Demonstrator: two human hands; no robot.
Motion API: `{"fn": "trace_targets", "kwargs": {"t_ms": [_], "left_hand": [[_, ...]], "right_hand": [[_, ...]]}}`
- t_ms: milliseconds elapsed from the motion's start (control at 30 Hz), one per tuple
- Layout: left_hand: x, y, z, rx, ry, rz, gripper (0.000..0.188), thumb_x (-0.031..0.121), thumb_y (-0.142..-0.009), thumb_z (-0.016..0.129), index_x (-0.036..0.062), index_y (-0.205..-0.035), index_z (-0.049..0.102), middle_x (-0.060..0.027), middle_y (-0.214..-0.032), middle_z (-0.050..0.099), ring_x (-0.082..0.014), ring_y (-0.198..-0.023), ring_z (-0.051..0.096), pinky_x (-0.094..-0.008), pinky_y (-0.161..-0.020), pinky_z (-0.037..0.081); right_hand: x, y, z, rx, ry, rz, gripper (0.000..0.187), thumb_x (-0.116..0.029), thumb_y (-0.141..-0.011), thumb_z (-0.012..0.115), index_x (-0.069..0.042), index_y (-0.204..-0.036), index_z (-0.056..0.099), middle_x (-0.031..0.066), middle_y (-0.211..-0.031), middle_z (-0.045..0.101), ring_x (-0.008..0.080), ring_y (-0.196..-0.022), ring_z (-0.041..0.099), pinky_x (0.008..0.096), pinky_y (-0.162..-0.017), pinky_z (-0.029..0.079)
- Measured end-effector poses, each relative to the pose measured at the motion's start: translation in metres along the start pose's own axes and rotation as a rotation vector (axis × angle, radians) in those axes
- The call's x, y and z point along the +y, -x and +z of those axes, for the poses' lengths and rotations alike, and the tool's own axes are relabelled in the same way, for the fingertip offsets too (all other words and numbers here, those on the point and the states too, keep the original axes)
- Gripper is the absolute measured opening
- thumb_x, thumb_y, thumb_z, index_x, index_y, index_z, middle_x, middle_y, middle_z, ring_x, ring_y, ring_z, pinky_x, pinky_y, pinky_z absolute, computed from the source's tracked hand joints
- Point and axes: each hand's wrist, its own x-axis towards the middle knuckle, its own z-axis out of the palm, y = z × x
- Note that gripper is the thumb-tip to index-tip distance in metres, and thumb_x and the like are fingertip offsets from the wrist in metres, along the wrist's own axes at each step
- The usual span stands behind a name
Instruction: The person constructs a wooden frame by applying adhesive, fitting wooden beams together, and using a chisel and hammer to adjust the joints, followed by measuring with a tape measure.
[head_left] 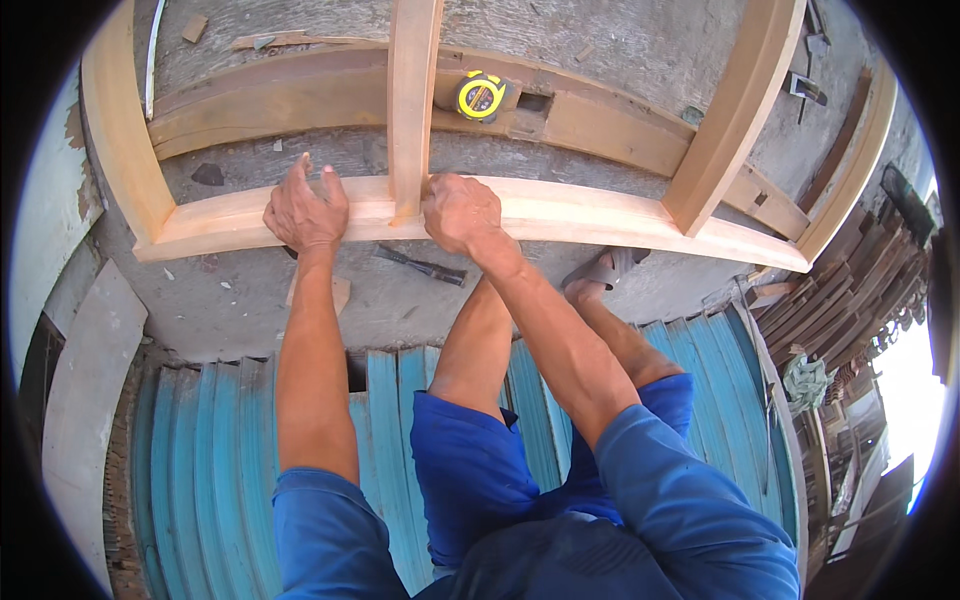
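A pale wooden frame spans the view, with its near rail (pixel 590 220) running crosswise in front of me. The middle upright (pixel 409 110) meets that rail between my hands. My left hand (pixel 306 208) rests on the rail left of this joint, fingers apart and thumb raised. Against the joint's right side, my right hand (pixel 462 212) is closed on the rail; its fingertips are hidden, so what they hold cannot be made out. On the ground just below the rail lies a dark, chisel-like tool (pixel 425 266).
Behind the rail, a yellow-and-black tape measure (pixel 480 97) sits on an older brown beam (pixel 600 130). Side uprights (pixel 735 120) rise left and right. Blue corrugated sheeting (pixel 215 450) lies under my legs. Wood strips (pixel 850 285) are stacked at right; a pale board (pixel 95 390) leans at left.
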Motion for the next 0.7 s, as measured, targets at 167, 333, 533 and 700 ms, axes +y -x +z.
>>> {"fn": "trace_targets", "kwargs": {"t_ms": [167,333,533,700], "left_hand": [[-0.008,0.003,-0.006,-0.032,-0.019,-0.034,0.045,0.04,-0.089,0.064,0.0159,-0.127,0.067,-0.0002,-0.118,0.073,-0.0242,-0.115,0.062,-0.0416,-0.104,0.036],[0.012,-0.004,-0.002,-0.049,0.012,0.001,0.046,0.04,-0.089,0.064,0.0158,-0.128,0.066,-0.0005,-0.118,0.073,-0.0243,-0.115,0.063,-0.0413,-0.104,0.036],[-0.01,0.003,-0.005,-0.05,-0.033,-0.027,0.046,0.04,-0.09,0.063,0.016,-0.129,0.066,-0.0009,-0.119,0.073,-0.0246,-0.115,0.063,-0.0411,-0.104,0.036],[0.004,-0.003,-0.005,-0.068,-0.018,-0.011,0.047,0.04,-0.089,0.064,0.0161,-0.13,0.065,-0.001,-0.119,0.073,-0.0247,-0.116,0.062,-0.041,-0.105,0.035]], "right_hand": [[0.0,0.015,-0.016,-0.074,-0.018,0.042,0.028,-0.022,-0.089,0.052,-0.004,-0.092,0.073,0.0253,-0.101,0.071,0.0454,-0.1,0.067,0.0515,-0.091,0.052],[0.011,-0.015,-0.013,0.005,-0.029,0.077,0.026,-0.019,-0.086,0.056,-0.003,-0.095,0.074,0.0247,-0.102,0.072,0.0429,-0.102,0.068,0.0486,-0.091,0.053],[-0.005,0.011,-0.021,-0.085,-0.041,0.032,0.028,-0.02,-0.086,0.053,-0.002,-0.095,0.074,0.0257,-0.1,0.072,0.045,-0.101,0.067,0.0496,-0.092,0.052],[0.004,-0.014,-0.02,0.072,-0.074,0.087,0.032,-0.021,-0.088,0.051,-0.002,-0.099,0.073,0.0273,-0.097,0.071,0.0463,-0.098,0.067,0.0519,-0.09,0.052]]}}
